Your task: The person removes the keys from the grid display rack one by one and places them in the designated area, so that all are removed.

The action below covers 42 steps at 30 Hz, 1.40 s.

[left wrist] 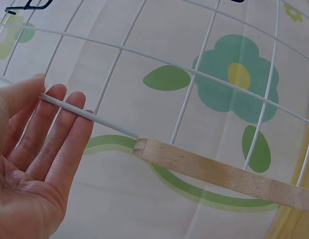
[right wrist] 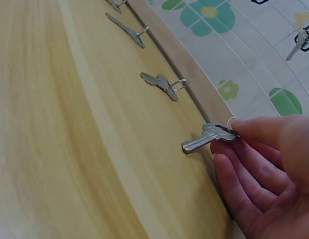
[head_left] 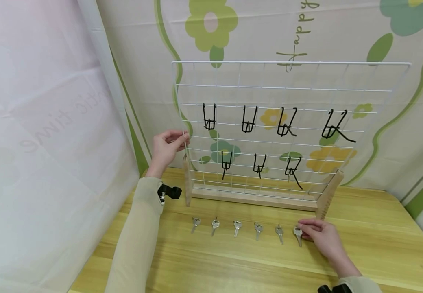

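Note:
My left hand (head_left: 165, 151) pinches the left side wire of a white wire grid rack (head_left: 291, 63), thumb on one side and fingers on the other in the left wrist view. My right hand (head_left: 323, 238) holds a silver key (right wrist: 210, 137) by its small ring, between thumb and fingers. The key's blade points away from the hand, close over the table. To its left, several more silver keys (head_left: 237, 228) with rings lie in a row. Black hooks (head_left: 248, 122) hang on the grid in two rows. Another key (right wrist: 296, 46) hangs from a hook in the right wrist view.
The grid stands in a wooden base (head_left: 251, 198) with upright end pieces, the right one (head_left: 329, 195) just behind my right hand. Underneath is a wooden table (head_left: 204, 264). A flower-printed cloth (head_left: 131, 49) hangs behind, and a pale curtain (head_left: 50, 162) is at the left.

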Each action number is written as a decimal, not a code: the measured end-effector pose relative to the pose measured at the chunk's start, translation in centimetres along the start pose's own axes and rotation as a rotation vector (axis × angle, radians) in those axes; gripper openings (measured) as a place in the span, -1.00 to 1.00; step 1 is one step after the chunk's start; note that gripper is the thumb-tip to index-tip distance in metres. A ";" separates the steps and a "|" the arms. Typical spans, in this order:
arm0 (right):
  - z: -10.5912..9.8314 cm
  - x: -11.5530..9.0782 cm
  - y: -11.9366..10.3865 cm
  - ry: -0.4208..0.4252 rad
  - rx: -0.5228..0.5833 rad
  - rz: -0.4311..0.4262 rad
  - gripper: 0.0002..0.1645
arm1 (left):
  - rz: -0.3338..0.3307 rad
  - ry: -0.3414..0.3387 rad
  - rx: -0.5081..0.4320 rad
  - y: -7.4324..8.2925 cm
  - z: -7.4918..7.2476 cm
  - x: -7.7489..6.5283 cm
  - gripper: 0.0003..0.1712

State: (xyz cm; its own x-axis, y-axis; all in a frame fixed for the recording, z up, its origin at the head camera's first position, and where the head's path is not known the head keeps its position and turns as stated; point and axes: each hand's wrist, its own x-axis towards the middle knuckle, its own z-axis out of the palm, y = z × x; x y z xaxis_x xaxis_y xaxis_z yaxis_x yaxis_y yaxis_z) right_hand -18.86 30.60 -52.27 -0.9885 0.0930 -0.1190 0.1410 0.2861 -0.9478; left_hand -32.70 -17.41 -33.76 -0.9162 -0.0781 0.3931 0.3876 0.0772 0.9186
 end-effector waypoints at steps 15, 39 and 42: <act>0.4 -0.2 -0.1 -0.003 -0.123 -0.029 -0.66 | -0.010 0.003 -0.002 -0.1 0.0 0.1 -0.69; 0.0 -0.7 -0.8 0.035 -0.327 -0.101 -0.57 | -0.004 0.001 0.012 0.2 0.0 -0.1 -0.69; -0.1 -0.7 -0.8 0.039 -0.316 -0.082 -0.52 | 0.001 0.002 0.007 0.1 0.0 0.0 -0.70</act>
State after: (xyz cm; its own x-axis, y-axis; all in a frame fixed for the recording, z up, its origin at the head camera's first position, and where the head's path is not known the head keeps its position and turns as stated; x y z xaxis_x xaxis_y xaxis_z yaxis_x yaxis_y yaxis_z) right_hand -18.25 30.40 -51.36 -0.9953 0.0921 -0.0293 0.0772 0.5754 -0.8142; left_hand -32.64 -17.43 -33.72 -0.9155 -0.0796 0.3943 0.3879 0.0847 0.9178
